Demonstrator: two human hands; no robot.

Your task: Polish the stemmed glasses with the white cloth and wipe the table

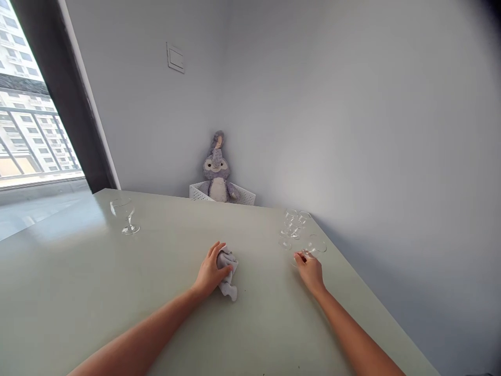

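My left hand point(211, 270) is closed round a crumpled light grey cloth point(227, 285) on the tabletop, with one end of the cloth trailing toward me. To the right, my right hand point(310, 270) pinches the stem of a clear stemmed glass point(316, 244), whose bowl rises above my fingers and whose foot is mostly hidden by them. Just behind it, more clear glasses point(290, 225) stand close together, their outlines overlapping. Far off on the left side stands another stemmed glass point(127, 215), apart from both hands.
A pale green table point(156, 292) fills the foreground, and its right edge runs along a grey wall point(376, 156). Beyond the far edge, a plush toy point(218, 180) sits in a white perforated basket point(246, 197). At left is a window point(31, 115).
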